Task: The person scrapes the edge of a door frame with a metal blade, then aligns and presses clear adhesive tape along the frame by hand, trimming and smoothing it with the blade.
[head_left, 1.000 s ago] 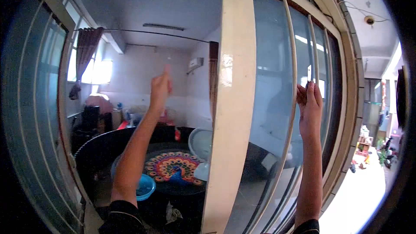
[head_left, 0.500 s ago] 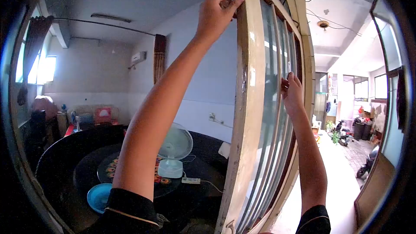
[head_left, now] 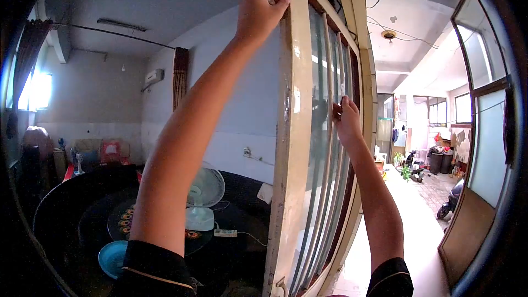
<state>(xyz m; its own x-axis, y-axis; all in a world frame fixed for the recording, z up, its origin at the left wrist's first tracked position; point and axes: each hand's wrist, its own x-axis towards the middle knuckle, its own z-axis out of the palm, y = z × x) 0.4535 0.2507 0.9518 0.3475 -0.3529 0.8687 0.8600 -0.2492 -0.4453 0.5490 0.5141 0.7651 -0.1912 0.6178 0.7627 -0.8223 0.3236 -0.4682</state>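
A cream-painted wooden window frame (head_left: 286, 148) stands in front of me, its panes (head_left: 314, 77) behind upright bars (head_left: 331, 148). My left hand (head_left: 261, 15) is raised to the frame's upper left edge, fingers bent and pinched together. Something small and greyish may show between them, too unclear to name. On the other side, my right hand (head_left: 347, 121) is at the bars about mid-height, thumb and fingers curled close to one of them. Whatever its fingertips hold is hidden. A small metal hook handle (head_left: 282, 286) sits low on the frame.
Left, inside a room, a round dark table (head_left: 148, 187) carries a fan (head_left: 204, 192), a power strip (head_left: 225, 233) and a blue basin (head_left: 113, 258). Right, a glazed door (head_left: 484, 148) stands open beside a passage with a parked scooter (head_left: 451, 201) and dark bins (head_left: 440, 162).
The view has turned slightly right, so the frame, room and both arms appear farther left. Both hands stay at about the same places on the window.
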